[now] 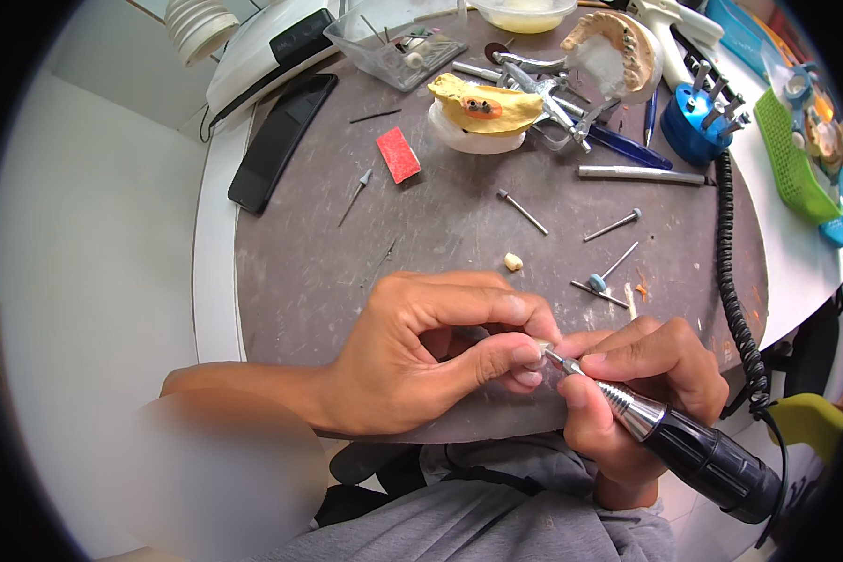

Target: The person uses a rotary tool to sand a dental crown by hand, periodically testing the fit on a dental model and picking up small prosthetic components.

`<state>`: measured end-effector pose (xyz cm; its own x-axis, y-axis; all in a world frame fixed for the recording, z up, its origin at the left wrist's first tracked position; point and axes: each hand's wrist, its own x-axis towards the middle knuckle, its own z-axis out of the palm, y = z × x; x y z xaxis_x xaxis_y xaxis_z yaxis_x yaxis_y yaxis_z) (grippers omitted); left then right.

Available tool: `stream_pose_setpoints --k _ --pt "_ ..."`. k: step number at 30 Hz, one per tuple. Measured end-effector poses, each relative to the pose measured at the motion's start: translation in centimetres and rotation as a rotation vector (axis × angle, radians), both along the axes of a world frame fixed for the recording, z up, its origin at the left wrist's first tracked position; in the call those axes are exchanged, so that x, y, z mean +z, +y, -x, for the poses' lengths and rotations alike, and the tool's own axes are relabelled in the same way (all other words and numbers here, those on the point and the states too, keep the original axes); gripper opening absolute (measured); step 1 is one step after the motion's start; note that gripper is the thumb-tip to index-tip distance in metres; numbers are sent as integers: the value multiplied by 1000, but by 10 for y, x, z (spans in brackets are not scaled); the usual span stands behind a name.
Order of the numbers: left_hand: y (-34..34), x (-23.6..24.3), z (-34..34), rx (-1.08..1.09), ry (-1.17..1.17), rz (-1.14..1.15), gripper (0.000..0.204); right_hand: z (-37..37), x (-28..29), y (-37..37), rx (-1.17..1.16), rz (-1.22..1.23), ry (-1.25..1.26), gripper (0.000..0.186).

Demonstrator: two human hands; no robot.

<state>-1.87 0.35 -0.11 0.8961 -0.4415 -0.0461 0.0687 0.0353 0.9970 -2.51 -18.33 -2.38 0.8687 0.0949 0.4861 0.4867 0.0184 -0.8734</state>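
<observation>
While left hand pinches small pale piece, digits closed, right hand curls snugly round black-and-silver handpiece, bit right at piece! Beyond, tooth-shaped bit of cream on table; farther, yellow model.

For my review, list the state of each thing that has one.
Left hand: pinching a pale piece
Right hand: gripping the handpiece
Handpiece: tip at the pale piece; spinning or not, unclear
Loose tooth: lying, untouched
Phone: flat, screen dark
Clear box: open
Blue holder: upright, loaded
Red block: lying flat
</observation>
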Motion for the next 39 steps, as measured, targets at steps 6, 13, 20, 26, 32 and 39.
stream_pose_setpoints --k 6,13,20,26,32,39 --pt "0 -3 -1 -4 -36 -5 13 1 1 -1 -15 19 22 21" --pt "-1 -1 0 15 -7 22 13 3 1 1 -18 -34 49 21" --pt "0 0 0 4 22 10 13 -1 -2 2 4 -56 10 20" --pt "1 0 -2 -11 11 -23 12 0 -1 1 -4 -32 14 19" --pt "1 -2 -1 -6 -30 -9 13 1 -1 1 -8 -39 28 20" --pt "0 -2 -1 2 -57 -21 12 2 -1 2 -16 -75 54 20"
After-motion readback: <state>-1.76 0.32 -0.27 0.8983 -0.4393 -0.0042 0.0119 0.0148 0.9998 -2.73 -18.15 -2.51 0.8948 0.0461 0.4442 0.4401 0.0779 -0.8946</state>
